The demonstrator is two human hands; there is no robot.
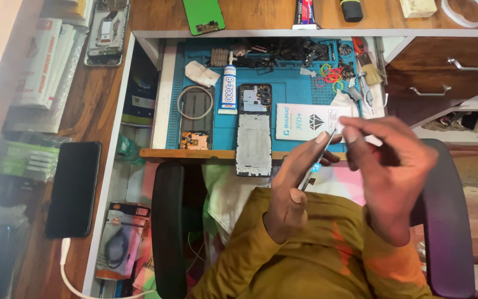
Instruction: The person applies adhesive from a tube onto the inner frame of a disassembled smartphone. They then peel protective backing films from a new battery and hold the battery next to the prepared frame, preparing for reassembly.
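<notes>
Left hand (291, 194) holds a thin glass panel (317, 160) edge-on, just below the white packet (311, 122) on the blue mat (289, 77); right hand (391, 166) pinches at the panel's upper end, apparently peeling film; next move calls for steady pull

White flat packet (312, 122) on blue mat; black phone screen (73, 188) at left.

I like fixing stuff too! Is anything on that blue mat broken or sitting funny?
Yes. The opened phone frame has no back or screen, so its insides show, and its lower end hangs past the blue mat and the wooden edge. Loose dark parts lie heaped at the mat's top. Both hands, left hand and right hand, hold a thin flat piece.
</notes>
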